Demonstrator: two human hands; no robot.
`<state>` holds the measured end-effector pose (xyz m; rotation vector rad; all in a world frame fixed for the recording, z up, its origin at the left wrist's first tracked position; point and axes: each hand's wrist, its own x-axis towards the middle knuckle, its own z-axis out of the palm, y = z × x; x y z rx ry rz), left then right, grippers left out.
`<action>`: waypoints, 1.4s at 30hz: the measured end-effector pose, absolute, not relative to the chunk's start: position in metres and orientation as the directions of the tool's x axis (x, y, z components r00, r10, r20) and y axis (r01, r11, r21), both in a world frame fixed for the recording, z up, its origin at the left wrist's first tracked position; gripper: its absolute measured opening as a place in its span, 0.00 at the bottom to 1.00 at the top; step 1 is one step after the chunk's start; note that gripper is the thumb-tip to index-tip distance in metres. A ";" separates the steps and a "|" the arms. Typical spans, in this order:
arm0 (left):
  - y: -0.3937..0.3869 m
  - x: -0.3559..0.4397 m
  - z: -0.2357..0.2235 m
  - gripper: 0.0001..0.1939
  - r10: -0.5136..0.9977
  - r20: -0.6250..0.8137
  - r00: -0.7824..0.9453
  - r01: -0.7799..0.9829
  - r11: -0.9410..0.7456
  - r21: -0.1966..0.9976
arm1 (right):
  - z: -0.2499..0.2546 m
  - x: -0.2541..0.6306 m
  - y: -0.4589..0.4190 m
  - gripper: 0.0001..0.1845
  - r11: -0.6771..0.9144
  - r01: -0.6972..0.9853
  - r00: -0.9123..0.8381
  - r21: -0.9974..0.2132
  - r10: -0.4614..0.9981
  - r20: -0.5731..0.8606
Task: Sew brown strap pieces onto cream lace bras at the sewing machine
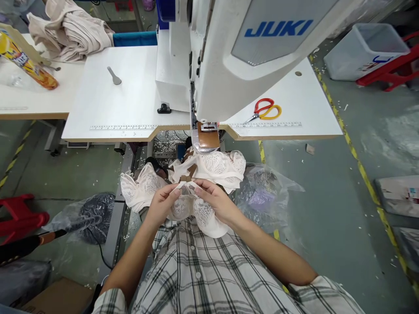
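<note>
A cream lace bra (205, 213) hangs in front of my plaid shirt, its two cups facing up. My left hand (163, 201) pinches one edge of it near the middle between thumb and fingers. Opposite, my right hand (214, 198) pinches the other edge, with a small gap between the two hands. Just beyond my fingers, more cream lace bras (219, 168) lie bunched below the sewing machine's arm end (206, 139). Another lace cup (142, 185) sits to the left of my left hand.
The white JUKI sewing machine (209, 65) stands over a white table (131, 100). Red and yellow scissors (266, 109) lie on its right side, a grey tool (114, 77) on its left. Folded beige fabric (77, 32) is piled at the back left. A plastic bag (268, 196) rests on the floor.
</note>
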<state>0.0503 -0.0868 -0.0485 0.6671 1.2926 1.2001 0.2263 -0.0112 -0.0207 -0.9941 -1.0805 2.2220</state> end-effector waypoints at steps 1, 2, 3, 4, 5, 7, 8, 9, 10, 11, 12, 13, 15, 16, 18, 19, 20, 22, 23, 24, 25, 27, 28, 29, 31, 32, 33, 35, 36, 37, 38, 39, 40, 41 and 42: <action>-0.087 0.050 -0.049 0.17 0.922 -0.359 -0.144 -0.294 0.307 0.905 | -0.021 0.226 -0.011 0.17 -0.578 -0.108 -0.623 -0.809 0.673 -0.398; -0.087 0.050 -0.050 0.17 0.921 -0.361 -0.143 -0.300 0.308 0.903 | -0.021 0.226 -0.011 0.17 -0.583 -0.116 -0.621 -0.804 0.675 -0.399; -0.087 0.049 -0.051 0.17 0.921 -0.364 -0.143 -0.304 0.309 0.901 | -0.022 0.225 -0.011 0.17 -0.590 -0.125 -0.618 -0.797 0.675 -0.403; -0.087 0.049 -0.051 0.17 0.920 -0.366 -0.143 -0.306 0.311 0.900 | -0.022 0.224 -0.012 0.17 -0.599 -0.133 -0.613 -0.790 0.675 -0.409; -0.087 0.049 -0.052 0.16 0.918 -0.368 -0.145 -0.307 0.312 0.899 | -0.022 0.223 -0.013 0.17 -0.609 -0.139 -0.611 -0.781 0.673 -0.417; -0.087 0.051 -0.053 0.17 0.916 -0.373 -0.150 -0.302 0.317 0.899 | -0.024 0.221 -0.014 0.17 -0.627 -0.148 -0.608 -0.765 0.668 -0.430; -0.087 0.052 -0.053 0.17 0.915 -0.374 -0.152 -0.296 0.319 0.900 | -0.024 0.220 -0.015 0.17 -0.631 -0.149 -0.608 -0.761 0.666 -0.433; -0.086 0.052 -0.053 0.18 0.913 -0.376 -0.156 -0.288 0.322 0.902 | -0.025 0.220 -0.015 0.17 -0.632 -0.148 -0.609 -0.761 0.664 -0.433; -0.086 0.052 -0.053 0.18 0.912 -0.377 -0.160 -0.276 0.326 0.904 | -0.026 0.221 -0.014 0.17 -0.629 -0.142 -0.613 -0.764 0.663 -0.431; -0.086 0.050 -0.052 0.18 0.910 -0.379 -0.168 -0.260 0.330 0.907 | -0.026 0.223 -0.012 0.18 -0.618 -0.129 -0.618 -0.776 0.662 -0.424; -0.086 0.046 -0.050 0.19 0.906 -0.382 -0.182 -0.240 0.336 0.911 | -0.027 0.227 -0.010 0.18 -0.592 -0.096 -0.629 -0.800 0.659 -0.413; -0.086 0.041 -0.048 0.19 0.901 -0.384 -0.201 -0.216 0.342 0.915 | -0.027 0.233 -0.006 0.19 -0.545 -0.035 -0.649 -0.838 0.650 -0.396; -0.089 0.024 -0.043 0.20 0.887 -0.393 -0.244 -0.159 0.363 0.918 | -0.027 0.251 0.001 0.22 -0.357 0.163 -0.711 -0.920 0.604 -0.360; -0.091 0.014 -0.042 0.21 0.878 -0.401 -0.260 -0.128 0.381 0.916 | -0.027 0.262 0.005 0.21 -0.229 0.271 -0.750 -0.935 0.558 -0.354; -0.097 -0.004 -0.043 0.24 0.862 -0.431 -0.268 -0.061 0.431 0.900 | -0.028 0.287 0.007 0.18 -0.035 0.408 -0.800 -0.912 0.468 -0.376; -0.100 -0.011 -0.046 0.24 0.854 -0.450 -0.261 -0.027 0.460 0.888 | -0.029 0.300 0.005 0.17 -0.023 0.428 -0.796 -0.904 0.464 -0.388; -0.104 -0.013 -0.051 0.25 0.848 -0.474 -0.238 0.006 0.489 0.872 | -0.030 0.312 0.002 0.18 -0.073 0.414 -0.768 -0.907 0.507 -0.392; -0.111 -0.007 -0.065 0.26 0.838 -0.529 -0.133 0.069 0.541 0.838 | -0.035 0.333 -0.008 0.18 -0.270 0.267 -0.603 -0.925 0.702 -0.379; -0.115 0.001 -0.072 0.25 0.832 -0.553 -0.056 0.103 0.555 0.825 | -0.037 0.342 -0.013 0.18 -0.357 0.156 -0.481 -0.921 0.787 -0.387; -0.118 0.011 -0.079 0.24 0.822 -0.569 0.024 0.143 0.560 0.816 | -0.039 0.351 -0.019 0.19 -0.416 0.060 -0.374 -0.908 0.834 -0.406; -0.121 0.021 -0.085 0.21 0.813 -0.576 0.092 0.185 0.554 0.812 | -0.041 0.359 -0.024 0.19 -0.448 0.001 -0.303 -0.894 0.852 -0.427; -0.123 0.036 -0.088 0.16 0.803 -0.573 0.162 0.271 0.522 0.809 | -0.041 0.373 -0.029 0.18 -0.449 0.017 -0.242 -0.894 0.865 -0.439; -0.121 0.039 -0.085 0.15 0.810 -0.564 0.159 0.312 0.501 0.807 | -0.038 0.380 -0.029 0.18 -0.420 0.065 -0.213 -0.905 0.881 -0.423; -0.118 0.039 -0.078 0.15 0.825 -0.550 0.134 0.351 0.479 0.804 | -0.033 0.387 -0.027 0.18 -0.369 0.120 -0.157 -0.922 0.910 -0.384; -0.106 0.030 -0.054 0.15 0.866 -0.499 0.037 0.421 0.439 0.794 | -0.019 0.400 -0.015 0.17 -0.207 0.227 0.028 -0.952 0.978 -0.206; -0.097 0.023 -0.039 0.15 0.887 -0.461 -0.024 0.453 0.421 0.786 | -0.011 0.405 -0.005 0.16 -0.095 0.283 0.121 -0.954 0.991 -0.062; -0.087 0.016 -0.023 0.15 0.905 -0.419 -0.078 0.487 0.401 0.776 | -0.003 0.409 0.007 0.15 0.036 0.344 0.194 -0.938 0.975 0.108; -0.063 0.006 0.004 0.15 0.941 -0.273 -0.198 0.575 0.337 0.745 | 0.005 0.411 0.036 0.13 0.276 0.478 0.253 -0.834 0.866 0.431; -0.048 0.005 0.013 0.15 0.960 -0.119 -0.254 0.687 0.266 0.676 | 0.005 0.410 0.052 0.14 0.334 0.548 0.239 -0.767 0.816 0.526; -0.034 0.005 0.016 0.15 0.965 0.002 -0.261 0.780 0.210 0.590 | 0.001 0.407 0.068 0.15 0.347 0.613 0.205 -0.710 0.798 0.567; -0.020 0.007 0.014 0.15 0.968 0.082 -0.237 0.850 0.166 0.500 | -0.006 0.403 0.082 0.16 0.324 0.667 0.165 -0.671 0.814 0.558; -0.006 0.010 0.008 0.16 0.976 0.111 -0.189 0.896 0.124 0.427 | -0.016 0.399 0.096 0.17 0.289 0.717 0.088 -0.635 0.865 0.494; 0.005 0.014 -0.004 0.16 0.982 0.108 -0.158 0.907 0.100 0.410 | -0.027 0.393 0.106 0.17 0.278 0.743 -0.010 -0.609 0.914 0.405; 0.014 0.019 -0.018 0.15 0.986 0.101 -0.134 0.909 0.082 0.409 | -0.038 0.387 0.114 0.17 0.285 0.761 -0.121 -0.583 0.945 0.305; 0.020 0.025 -0.034 0.14 0.987 0.105 -0.124 0.909 0.071 0.411 | -0.049 0.381 0.120 0.17 0.308 0.780 -0.243 -0.545 0.951 0.190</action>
